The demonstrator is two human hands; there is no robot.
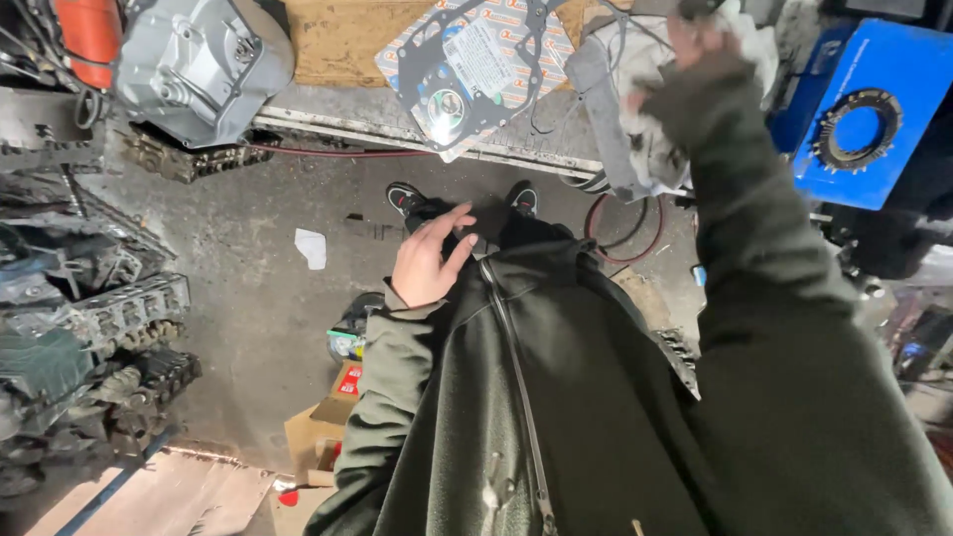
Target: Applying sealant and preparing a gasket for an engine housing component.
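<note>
Right hand [695, 45] raised into a pale rag [645, 149], finger state unclear; left hand [429, 260], fingers loosely apart, against the jacket [556, 397]; firmer grip advisable.

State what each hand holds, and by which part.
Left hand holds nothing, fingers spread by the dark green jacket. Right hand is blurred against crumpled grey-white cloth; grip unclear.

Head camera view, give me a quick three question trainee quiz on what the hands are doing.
1. True or false: the left hand rests against the dark green jacket.
2. What does the right hand reach into? A) pale rags on the bench B) a cardboard box C) the blue box
3. What dark ring-shaped part lies on the blue box?

Key: 1 true; 2 A; 3 a toothed ring.
</note>
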